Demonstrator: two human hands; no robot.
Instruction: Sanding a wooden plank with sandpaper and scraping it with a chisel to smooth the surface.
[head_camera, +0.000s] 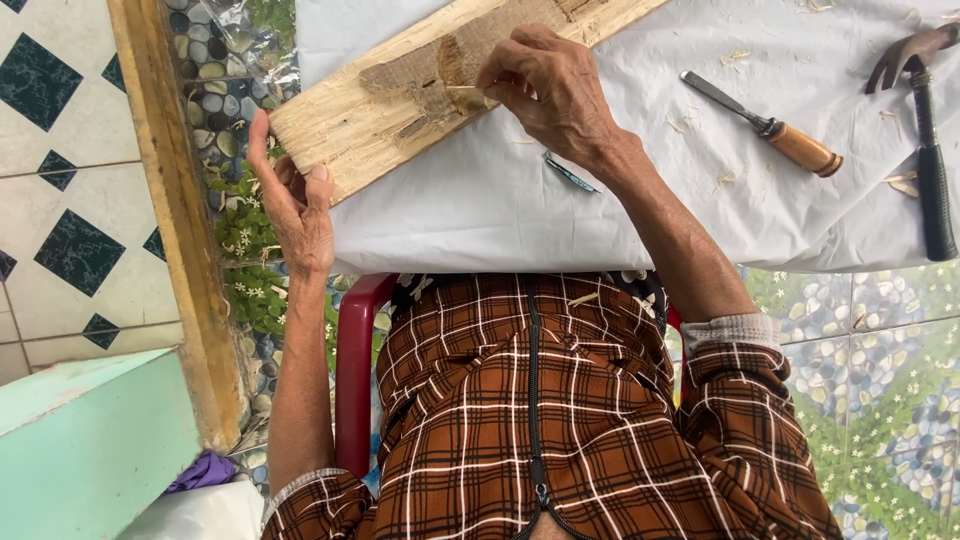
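Note:
A pale wooden plank (350, 120) lies diagonally across a table covered in white cloth (480, 210). A darker carved patch (440, 65) is cut into its face. My left hand (295, 205) grips the plank's near end, thumb and fingers wrapped around the edge. My right hand (545, 85) rests on the carved patch and pinches a thin wood sliver (463, 90) between its fingertips.
A chisel with a wooden handle (770, 125) and a black-handled claw hammer (925, 130) lie on the cloth at the right. A small dark blade (570, 172) lies by my right wrist. Wood chips are scattered about. A red chair (352, 370) is under me; a wooden post (175, 200) stands left.

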